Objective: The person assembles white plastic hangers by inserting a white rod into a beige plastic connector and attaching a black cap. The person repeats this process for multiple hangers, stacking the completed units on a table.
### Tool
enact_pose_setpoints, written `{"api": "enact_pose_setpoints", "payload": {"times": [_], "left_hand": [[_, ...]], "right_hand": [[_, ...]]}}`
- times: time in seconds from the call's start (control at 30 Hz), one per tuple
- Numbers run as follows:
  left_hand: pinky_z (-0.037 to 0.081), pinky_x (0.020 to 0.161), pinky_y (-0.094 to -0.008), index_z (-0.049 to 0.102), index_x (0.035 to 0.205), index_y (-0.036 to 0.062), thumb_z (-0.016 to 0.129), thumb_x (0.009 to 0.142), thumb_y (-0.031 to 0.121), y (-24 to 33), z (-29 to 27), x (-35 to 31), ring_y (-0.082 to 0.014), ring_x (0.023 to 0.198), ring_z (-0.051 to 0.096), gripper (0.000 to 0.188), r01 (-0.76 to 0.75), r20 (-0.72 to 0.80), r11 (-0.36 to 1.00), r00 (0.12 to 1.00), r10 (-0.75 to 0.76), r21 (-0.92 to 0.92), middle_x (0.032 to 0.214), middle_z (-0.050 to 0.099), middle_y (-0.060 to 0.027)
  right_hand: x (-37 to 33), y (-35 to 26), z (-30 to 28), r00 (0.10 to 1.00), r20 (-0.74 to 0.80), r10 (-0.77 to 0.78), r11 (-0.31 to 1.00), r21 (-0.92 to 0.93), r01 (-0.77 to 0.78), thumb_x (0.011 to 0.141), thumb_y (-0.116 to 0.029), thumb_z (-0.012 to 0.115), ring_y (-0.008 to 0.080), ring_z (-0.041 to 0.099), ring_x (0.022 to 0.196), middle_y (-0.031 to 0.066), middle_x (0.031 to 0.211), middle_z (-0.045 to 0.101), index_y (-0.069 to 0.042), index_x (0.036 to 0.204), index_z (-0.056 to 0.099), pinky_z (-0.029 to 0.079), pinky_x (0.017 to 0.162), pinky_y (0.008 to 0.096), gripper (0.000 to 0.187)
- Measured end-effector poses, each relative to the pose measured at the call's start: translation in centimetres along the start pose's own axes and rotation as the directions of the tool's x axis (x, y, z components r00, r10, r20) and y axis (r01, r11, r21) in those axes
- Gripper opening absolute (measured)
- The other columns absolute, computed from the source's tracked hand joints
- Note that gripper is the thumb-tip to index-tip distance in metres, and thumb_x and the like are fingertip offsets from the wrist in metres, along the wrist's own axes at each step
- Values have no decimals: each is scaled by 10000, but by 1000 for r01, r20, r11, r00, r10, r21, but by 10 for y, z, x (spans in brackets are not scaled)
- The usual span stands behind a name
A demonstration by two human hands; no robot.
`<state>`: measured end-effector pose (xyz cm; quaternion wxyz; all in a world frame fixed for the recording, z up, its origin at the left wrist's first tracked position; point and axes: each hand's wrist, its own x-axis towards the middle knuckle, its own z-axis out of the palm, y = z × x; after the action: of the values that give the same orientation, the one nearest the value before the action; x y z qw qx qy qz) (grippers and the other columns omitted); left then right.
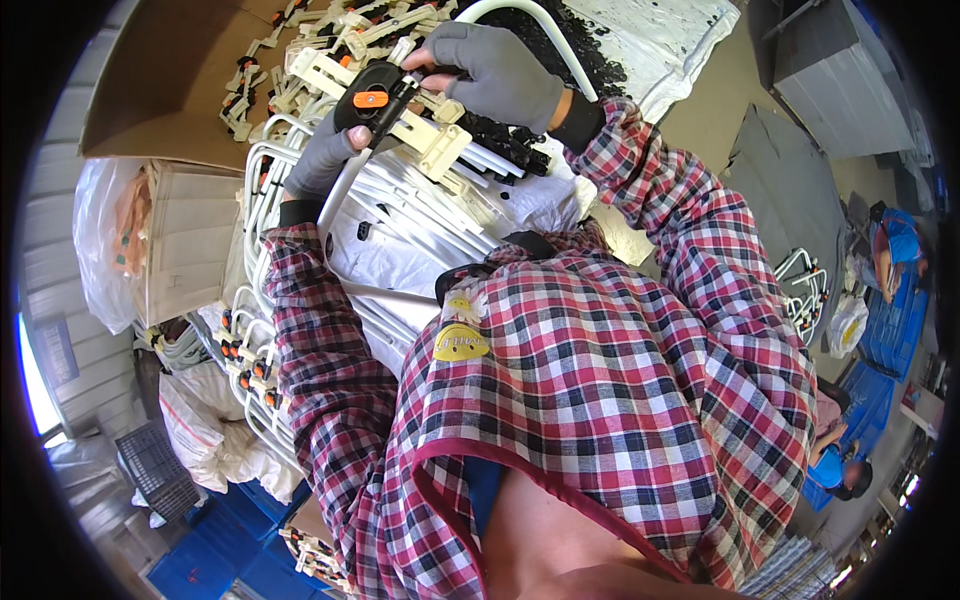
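Observation:
My left hand (322, 158), in a grey fingerless glove, is closed round a black plastic clamp (385, 118) with an orange lever (370, 99). A cream plastic bracket (430, 140) crosses the clamp, and a white bent tube (340, 196) runs down beside my left wrist. At the clamp's upper end, my right hand (505, 78), gloved alike, has its fingertips pinched together; what they hold is too small to make out. Behind my right hand curves another stretch of white tube (548, 30); whether it belongs to the same piece I cannot tell.
White tubes (400, 215) lie piled below my hands. A large cardboard box (165, 95) stands at the far left, next to heaped cream brackets (250, 80). Small black parts (600, 55) lie by a white sack (665, 45). Other people (895, 245) sit at the right.

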<state>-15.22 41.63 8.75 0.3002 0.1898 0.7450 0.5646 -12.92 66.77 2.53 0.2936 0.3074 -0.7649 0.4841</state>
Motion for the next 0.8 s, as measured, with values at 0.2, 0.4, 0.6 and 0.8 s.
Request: {"api": "enact_pose_setpoints", "payload": {"times": [0.2, 0.4, 0.6, 0.8], "left_hand": [[393, 1091, -340, 370, 1480, 12, 796, 694, 490, 1, 8, -8, -219, 1225, 540, 1014, 33, 1, 986, 999, -34, -161, 1357, 537, -126], [383, 1081, -327, 413, 1459, 16, 798, 690, 429, 8, 12, -9, -201, 1218, 531, 954, 58, -36, 994, 997, -62, -88, 1319, 560, -99], [382, 1046, -314, 464, 1412, 4, 801, 730, 303, 16, 21, -12, -177, 1171, 536, 818, 144, -64, 985, 987, -151, -97, 1274, 577, -74], [471, 937, -291, 471, 1372, -9, 783, 797, 174, -2, 12, -24, -164, 1036, 609, 679, -114, -120, 992, 986, 119, 50, 1179, 632, -85]], "right_hand": [[9, 9, 2, 924, -35, -381, 901, -240, 362, 832, -322, 720, 223, 644, 922, 26, 995, 685, -145, 1034, 749, 495, 831, 371, 270], [14, 8, -4, 988, 152, -41, 977, -202, 71, 851, -464, 692, 207, 646, 1000, 49, 1009, 710, -171, 1078, 750, 463, 958, 335, 374], [47, -5, -23, 909, 416, 12, 965, -243, 98, 829, -462, 670, 329, 661, 726, 135, 753, 670, -130, 863, 701, 478, 627, 451, 336], [29, 56, -28, 929, 366, 46, 991, -134, 4, 791, -491, 715, 326, 664, 743, 124, 767, 671, -107, 945, 720, 503, 666, 425, 414]]}}
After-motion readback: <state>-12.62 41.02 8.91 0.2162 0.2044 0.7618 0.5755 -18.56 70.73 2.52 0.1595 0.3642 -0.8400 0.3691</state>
